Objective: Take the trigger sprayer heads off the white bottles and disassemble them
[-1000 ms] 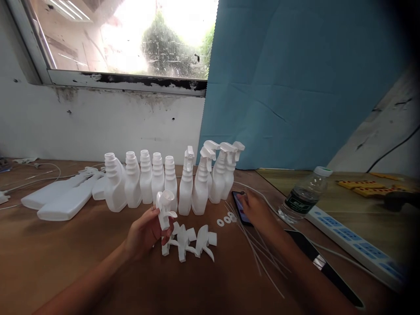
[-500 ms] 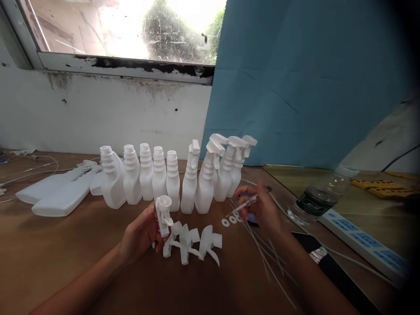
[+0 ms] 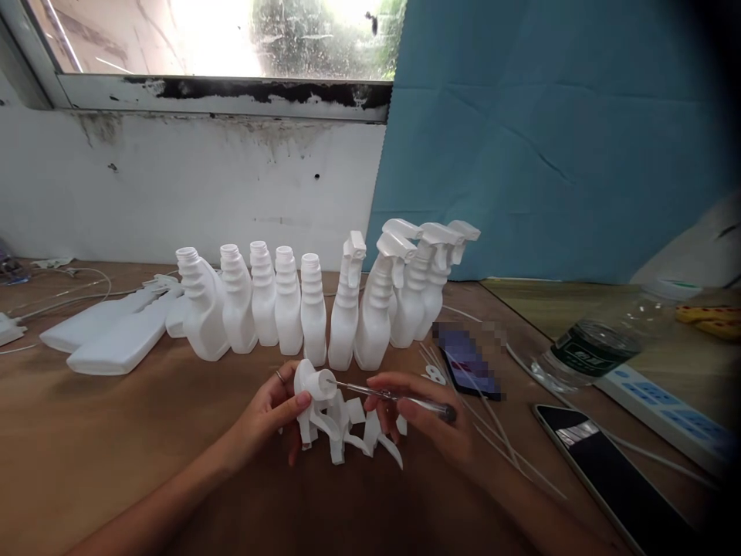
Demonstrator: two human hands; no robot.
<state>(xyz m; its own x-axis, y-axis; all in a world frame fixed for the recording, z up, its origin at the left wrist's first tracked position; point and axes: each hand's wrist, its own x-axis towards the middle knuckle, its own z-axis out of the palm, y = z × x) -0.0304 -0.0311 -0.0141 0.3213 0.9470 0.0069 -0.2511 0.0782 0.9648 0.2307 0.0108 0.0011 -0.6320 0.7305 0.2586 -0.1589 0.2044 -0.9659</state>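
My left hand [image 3: 276, 409] is closed round a white trigger spray head [image 3: 304, 380], whose round collar opening faces right. Pinched in my right hand [image 3: 425, 413] is a slim screwdriver [image 3: 399, 397] with a clear handle and thin metal shaft. Its tip is at the collar opening; whether it is inside or only touching, I cannot tell. Just below and behind my hands lie more white spray heads [image 3: 337, 440], partly hidden. Small white washers [image 3: 434, 375] rest beyond my right fingers, beside thin white tubes [image 3: 492, 421].
Open white bottles [image 3: 237, 309] and bottles with spray heads [image 3: 370, 324] stand in a row behind. Other bottles [image 3: 119, 336] lie at left. Two phones [image 3: 472, 363] [image 3: 607, 471], a water bottle [image 3: 596, 347], a power strip [image 3: 665, 405] and cables occupy the right.
My right hand has moved left from the washers, bringing the screwdriver tip to the spray head. My left hand has turned the spray head so its collar faces right. The view has shifted slightly.
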